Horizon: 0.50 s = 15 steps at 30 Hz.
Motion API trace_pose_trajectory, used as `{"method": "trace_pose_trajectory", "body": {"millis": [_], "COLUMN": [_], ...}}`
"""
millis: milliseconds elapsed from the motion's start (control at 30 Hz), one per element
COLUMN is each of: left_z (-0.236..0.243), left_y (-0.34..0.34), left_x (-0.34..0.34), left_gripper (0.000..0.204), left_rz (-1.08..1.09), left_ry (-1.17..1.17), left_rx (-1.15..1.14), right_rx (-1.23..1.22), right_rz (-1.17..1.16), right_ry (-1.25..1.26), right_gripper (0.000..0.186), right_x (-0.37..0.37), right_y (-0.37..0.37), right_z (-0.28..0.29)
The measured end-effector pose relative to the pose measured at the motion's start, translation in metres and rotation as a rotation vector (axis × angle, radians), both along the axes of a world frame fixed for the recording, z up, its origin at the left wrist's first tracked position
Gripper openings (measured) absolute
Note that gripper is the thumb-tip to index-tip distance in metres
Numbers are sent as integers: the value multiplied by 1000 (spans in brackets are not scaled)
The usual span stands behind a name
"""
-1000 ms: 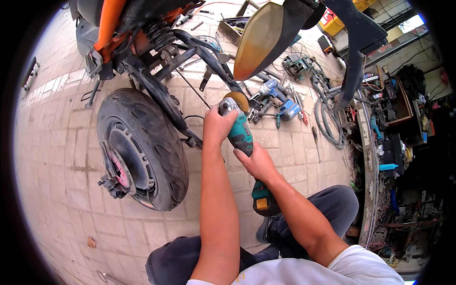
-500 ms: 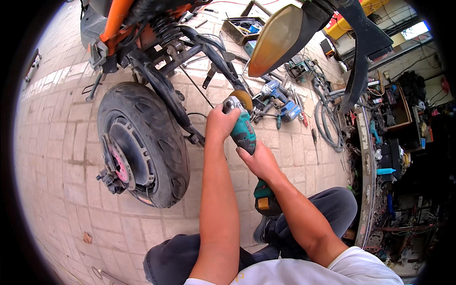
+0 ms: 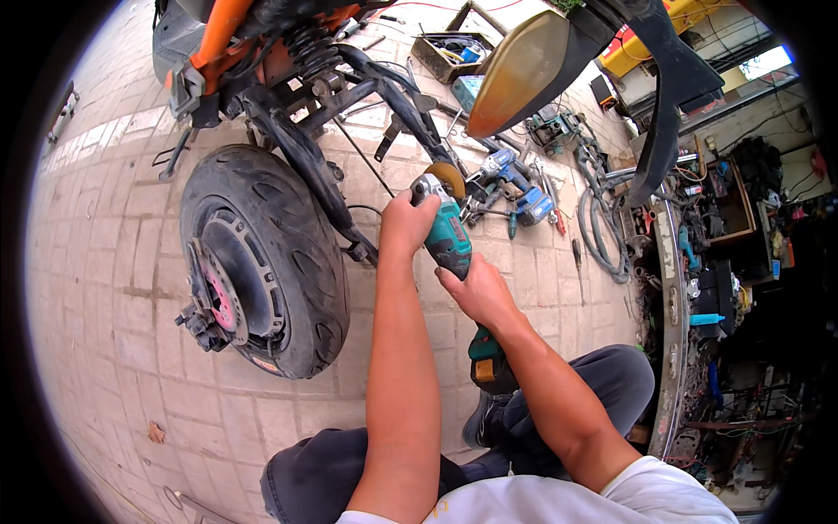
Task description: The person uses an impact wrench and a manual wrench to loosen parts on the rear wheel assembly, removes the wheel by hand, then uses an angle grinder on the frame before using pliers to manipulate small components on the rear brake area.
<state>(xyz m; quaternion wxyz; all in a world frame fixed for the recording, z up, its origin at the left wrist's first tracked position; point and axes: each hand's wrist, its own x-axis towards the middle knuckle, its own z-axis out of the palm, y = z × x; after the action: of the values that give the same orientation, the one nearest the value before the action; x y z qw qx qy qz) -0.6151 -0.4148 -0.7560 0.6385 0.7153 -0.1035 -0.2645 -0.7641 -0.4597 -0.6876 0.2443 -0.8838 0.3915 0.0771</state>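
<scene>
The step in hand seems to be steadying the green grinder (image 3: 450,234) above the brick floor (image 3: 397,349), its disc (image 3: 449,177) near the lower end of the black frame (image 3: 408,117); contact is unclear. The left hand (image 3: 405,229) wraps its head, the right hand (image 3: 482,293) its handle; the next move calls for a firm, level grip.

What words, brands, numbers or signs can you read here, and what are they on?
Nothing is clear enough to quote.
Green angle grinder: marking on its side, too small to read.
Yellow object, upper right: pale marks on a red patch, not readable.
Tyre: small label low on its sidewall, too small to read.
White shirt: yellow print, cannot tell if letters.
</scene>
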Motion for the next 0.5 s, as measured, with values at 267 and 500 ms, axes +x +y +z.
{"method": "trace_pose_trajectory", "body": {"millis": [267,500], "left_z": [0,4], "left_y": [0,2], "left_x": [1,1], "left_gripper": [46,46], "left_rz": [6,-13], "left_ry": [0,29], "left_rx": [3,5], "right_rx": [-12,-31], "right_rz": [11,28], "right_ry": [10,41], "right_gripper": [52,52], "right_x": [3,5], "right_y": [-1,-1], "right_z": [2,6]}}
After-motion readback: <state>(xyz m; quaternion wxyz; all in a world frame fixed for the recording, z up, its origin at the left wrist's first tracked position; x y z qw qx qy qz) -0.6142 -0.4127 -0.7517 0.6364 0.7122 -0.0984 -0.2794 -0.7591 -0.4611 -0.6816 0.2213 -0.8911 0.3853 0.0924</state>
